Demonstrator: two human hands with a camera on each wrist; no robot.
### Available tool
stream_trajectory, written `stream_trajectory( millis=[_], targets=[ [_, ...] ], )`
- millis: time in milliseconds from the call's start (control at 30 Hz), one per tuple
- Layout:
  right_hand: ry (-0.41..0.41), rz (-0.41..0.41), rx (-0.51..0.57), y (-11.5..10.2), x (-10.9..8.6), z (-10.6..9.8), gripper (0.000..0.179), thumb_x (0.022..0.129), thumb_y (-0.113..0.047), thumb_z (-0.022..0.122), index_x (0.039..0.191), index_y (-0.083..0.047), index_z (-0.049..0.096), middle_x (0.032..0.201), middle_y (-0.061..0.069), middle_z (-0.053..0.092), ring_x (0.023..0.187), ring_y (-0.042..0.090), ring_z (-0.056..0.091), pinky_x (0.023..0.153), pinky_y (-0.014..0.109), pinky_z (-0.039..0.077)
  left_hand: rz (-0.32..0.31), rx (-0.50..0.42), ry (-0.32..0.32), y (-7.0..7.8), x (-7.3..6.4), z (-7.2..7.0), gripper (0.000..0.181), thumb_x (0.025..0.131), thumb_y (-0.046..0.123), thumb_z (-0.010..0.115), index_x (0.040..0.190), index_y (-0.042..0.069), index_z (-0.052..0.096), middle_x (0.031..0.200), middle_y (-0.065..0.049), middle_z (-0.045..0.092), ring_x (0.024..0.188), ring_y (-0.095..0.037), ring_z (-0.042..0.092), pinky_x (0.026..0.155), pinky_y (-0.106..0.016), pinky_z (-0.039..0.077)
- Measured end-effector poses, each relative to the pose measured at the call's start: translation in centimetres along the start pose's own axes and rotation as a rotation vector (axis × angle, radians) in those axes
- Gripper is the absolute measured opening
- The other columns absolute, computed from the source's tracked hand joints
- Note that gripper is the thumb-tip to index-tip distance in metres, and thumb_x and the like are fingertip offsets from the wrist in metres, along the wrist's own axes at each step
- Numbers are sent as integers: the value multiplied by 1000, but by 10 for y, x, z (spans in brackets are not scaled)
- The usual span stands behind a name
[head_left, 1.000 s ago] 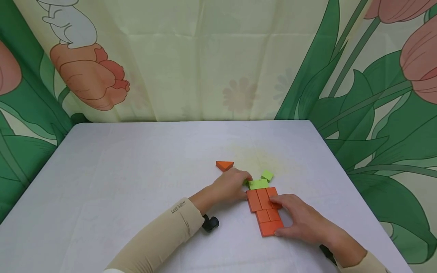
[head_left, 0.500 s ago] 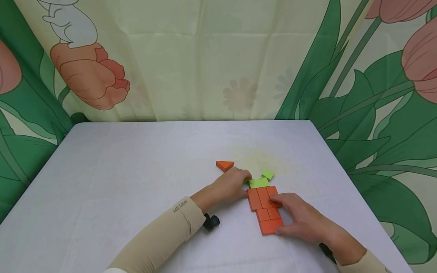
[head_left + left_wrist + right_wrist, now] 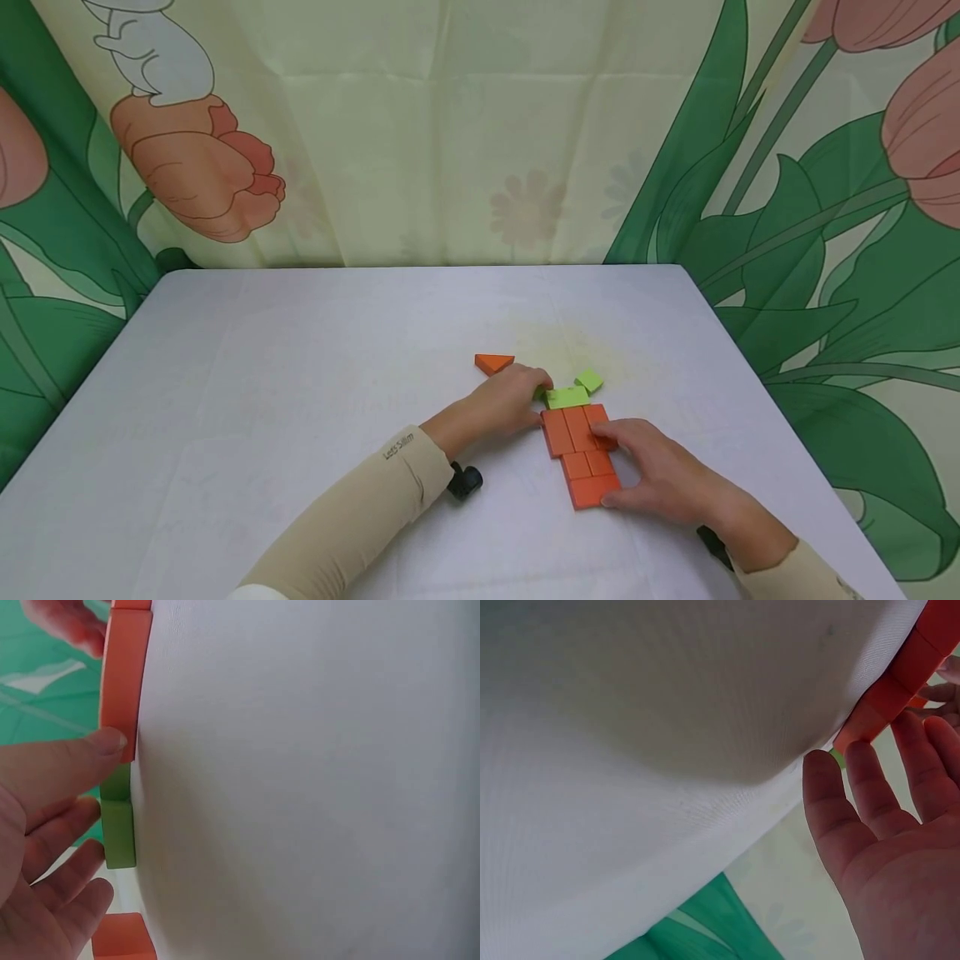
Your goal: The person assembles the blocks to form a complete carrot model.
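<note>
Several orange-red toy blocks (image 3: 576,432) lie joined flat on the table in a carrot-like shape, wider at the far end. A green block (image 3: 567,397) sits against that far end, and a small green block (image 3: 588,381) lies tilted at its right corner. My left hand (image 3: 510,400) is at the upper left; its thumb (image 3: 105,742) touches the end orange block and its fingers lie beside another green block (image 3: 118,834), mostly hidden in the head view. My right hand (image 3: 663,471) rests along the right side, forefinger and thumb spread against the orange blocks.
An orange triangular block (image 3: 493,364) lies apart, just beyond the left hand. A white cloth covers the table (image 3: 300,375). Behind it hangs a printed curtain (image 3: 465,133) with tulips and a rabbit. Wrist cameras, such as the left one (image 3: 465,482), sit low near the cloth.
The orange blocks and the green block against them have slid slightly away from me, with both hands touching them. The orange triangular block stays in place.
</note>
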State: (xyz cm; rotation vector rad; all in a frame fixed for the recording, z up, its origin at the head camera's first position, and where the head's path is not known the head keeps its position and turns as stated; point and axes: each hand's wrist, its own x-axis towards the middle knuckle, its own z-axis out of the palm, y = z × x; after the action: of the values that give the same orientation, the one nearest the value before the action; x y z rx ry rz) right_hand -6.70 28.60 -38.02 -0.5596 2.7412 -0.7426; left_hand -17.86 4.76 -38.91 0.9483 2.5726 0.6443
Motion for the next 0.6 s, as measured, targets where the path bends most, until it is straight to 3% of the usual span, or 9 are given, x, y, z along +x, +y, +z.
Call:
stream_trajectory(
  millis=[333,600],
  targets=[
    [18,0,-14,-1,1,-1,78,79,-40,85,141,-8,52,132,-1,55,122,24,50,100,48,45,-1,-6,2,-1,0,0,44,90,16,77,130,11,61,125,-1,62,119,-18,53,98,-26,45],
    [118,66,-31,0,10,-19,73,85,-38,80,143,-4,50,142,14,51,129,39,46,100,58,43,23,10,25,-3,-5,0,45,90,15,76,132,8,61,126,-2,62,119,-17,55,100,-27,44]
  ],
)
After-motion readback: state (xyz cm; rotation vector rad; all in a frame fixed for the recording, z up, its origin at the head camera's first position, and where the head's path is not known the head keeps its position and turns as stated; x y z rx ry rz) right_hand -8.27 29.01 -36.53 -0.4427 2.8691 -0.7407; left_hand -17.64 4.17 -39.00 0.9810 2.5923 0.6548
